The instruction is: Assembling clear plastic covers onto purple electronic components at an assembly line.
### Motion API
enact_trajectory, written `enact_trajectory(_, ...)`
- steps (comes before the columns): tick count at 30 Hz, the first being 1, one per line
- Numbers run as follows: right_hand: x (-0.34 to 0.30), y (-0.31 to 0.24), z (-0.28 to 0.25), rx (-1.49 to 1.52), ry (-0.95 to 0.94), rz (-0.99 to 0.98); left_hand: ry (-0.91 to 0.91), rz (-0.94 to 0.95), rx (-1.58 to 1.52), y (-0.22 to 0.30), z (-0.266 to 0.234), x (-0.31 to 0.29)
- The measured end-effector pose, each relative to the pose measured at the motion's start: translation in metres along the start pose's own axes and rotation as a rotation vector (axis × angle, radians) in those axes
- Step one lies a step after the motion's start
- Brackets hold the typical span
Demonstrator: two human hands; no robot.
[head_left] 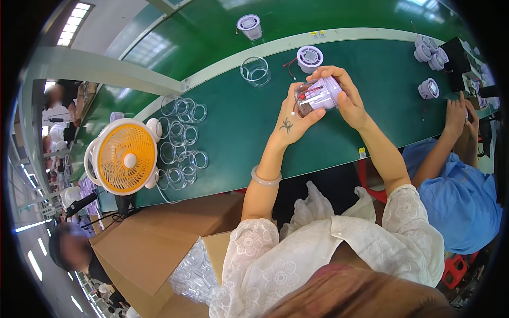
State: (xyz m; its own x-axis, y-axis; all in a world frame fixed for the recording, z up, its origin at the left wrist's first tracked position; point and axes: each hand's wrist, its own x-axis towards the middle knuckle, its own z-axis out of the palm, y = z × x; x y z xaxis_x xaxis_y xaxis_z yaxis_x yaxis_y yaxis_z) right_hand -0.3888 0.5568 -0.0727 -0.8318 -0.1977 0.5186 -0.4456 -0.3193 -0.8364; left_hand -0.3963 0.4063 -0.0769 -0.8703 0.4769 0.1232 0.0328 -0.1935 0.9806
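Above the bench, my two hands hold a clear plastic cup and a lavender round housing end to end. My left hand (293, 121) is closed round the clear plastic cup (303, 106), its thumb along the near side. My right hand (350, 103) grips the lavender housing (330, 91) from the other end. Red wires show through the cup's clear wall. Whether the two parts are fully seated cannot be made out. Just beyond my hands stands another lavender housing (310, 58) with a red wire lead, and left of it lie clear cups (255, 71).
Several clear cups (183, 132) stand in rows beside an orange-and-white fan (127, 157). An open carton (159, 246) of clear parts is at lower left. Lavender housings (430, 53) cluster at far right, near a co-worker's hands (457, 114). Another housing (249, 25) sits beyond the rail.
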Motion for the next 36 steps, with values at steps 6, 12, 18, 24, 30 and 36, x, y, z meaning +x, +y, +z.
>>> enact_trajectory(6, -0.002, 0.001, -0.002, -0.034, 0.035, -0.060, -0.013, -0.056, -0.058, 0.000, 0.002, 0.000)
enact_trajectory(12, 0.000, -0.007, -0.001, -0.134, -0.012, -0.011, -0.003, 0.092, 0.148, -0.001, 0.002, 0.000)
enact_trajectory(18, -0.003, -0.011, -0.013, -0.079, 0.030, 0.211, -0.211, 0.054, 0.375, 0.001, 0.012, 0.000)
enact_trajectory(24, -0.003, 0.002, -0.006, 0.066, 0.117, 0.375, -0.017, 0.303, 0.788, -0.003, 0.012, 0.000)
enact_trajectory(30, -0.001, 0.003, -0.005, -0.232, -0.010, -0.023, -0.038, 0.304, 0.710, -0.003, 0.012, -0.003)
enact_trajectory(36, 0.002, 0.000, -0.005, -0.504, -0.144, -0.204, -0.192, 0.214, 0.513, -0.001, 0.007, -0.002)
